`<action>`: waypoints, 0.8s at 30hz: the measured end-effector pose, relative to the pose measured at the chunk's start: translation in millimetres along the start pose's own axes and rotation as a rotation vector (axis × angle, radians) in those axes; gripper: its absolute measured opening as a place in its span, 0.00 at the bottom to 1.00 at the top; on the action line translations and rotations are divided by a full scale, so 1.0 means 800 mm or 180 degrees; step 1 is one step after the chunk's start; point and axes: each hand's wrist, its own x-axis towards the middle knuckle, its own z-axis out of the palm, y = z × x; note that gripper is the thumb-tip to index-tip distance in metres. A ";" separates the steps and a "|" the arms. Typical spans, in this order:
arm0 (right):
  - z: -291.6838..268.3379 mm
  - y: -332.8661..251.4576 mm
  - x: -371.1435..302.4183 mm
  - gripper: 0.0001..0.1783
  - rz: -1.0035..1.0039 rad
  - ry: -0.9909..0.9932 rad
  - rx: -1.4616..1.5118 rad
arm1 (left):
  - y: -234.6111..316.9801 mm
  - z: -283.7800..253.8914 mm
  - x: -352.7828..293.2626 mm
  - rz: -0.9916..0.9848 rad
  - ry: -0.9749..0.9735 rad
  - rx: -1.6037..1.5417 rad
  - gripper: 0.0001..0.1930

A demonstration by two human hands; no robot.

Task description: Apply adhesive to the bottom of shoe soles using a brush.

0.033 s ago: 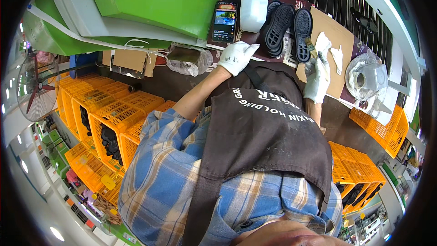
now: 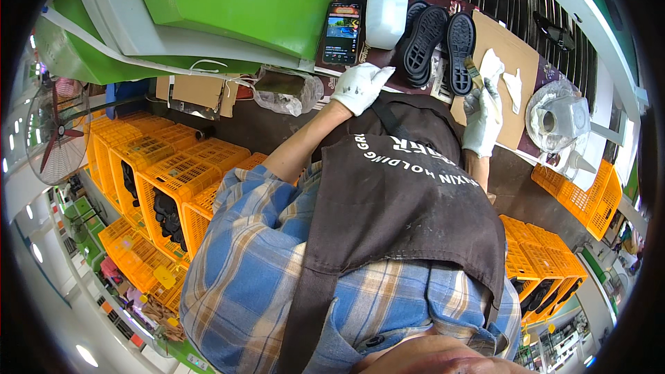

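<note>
My left hand (image 2: 358,88), in a white glove with dark smudges, rests at the near edge of the worktable below a phone (image 2: 341,33). Its fingers are curled together, and nothing shows in them. A brush (image 2: 474,72) with pale bristles is held in my right hand (image 2: 483,119), whose white glove is stained grey at the fingers. The bristles lie close to a black shoe sole (image 2: 460,54); whether they touch it I cannot tell. More black soles (image 2: 421,45) lie stacked left of it.
A white plastic jug (image 2: 387,10) stands behind the soles. White cloth scraps (image 2: 512,90) lie on cardboard (image 2: 528,62). At right sits a clear plastic container (image 2: 564,121) beside a nozzle bottle (image 2: 576,162). Orange crates (image 2: 181,173) flank me, and a green machine housing (image 2: 235,0) rises at left.
The picture on the phone screen differs. Both hands, the brush and the soles stay in place.
</note>
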 end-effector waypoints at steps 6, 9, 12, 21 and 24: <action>-0.001 0.002 0.002 0.18 -0.0033 -0.0062 -0.0027 | -0.002 0.001 0.001 0.0085 0.0034 0.0036 0.23; -0.001 0.000 0.002 0.18 -0.0016 -0.0058 -0.0024 | 0.000 0.000 0.002 0.0031 -0.0015 0.0000 0.23; 0.000 0.002 0.002 0.18 0.0027 -0.0032 -0.0021 | 0.001 -0.002 0.001 0.0025 0.0005 -0.0006 0.23; -0.001 0.005 0.005 0.18 0.0046 -0.0054 0.0079 | -0.003 0.000 0.003 -0.0046 -0.0069 0.0004 0.22; 0.003 0.002 0.003 0.19 0.0031 -0.0074 -0.0045 | -0.009 0.004 0.003 0.0051 -0.0025 0.0038 0.22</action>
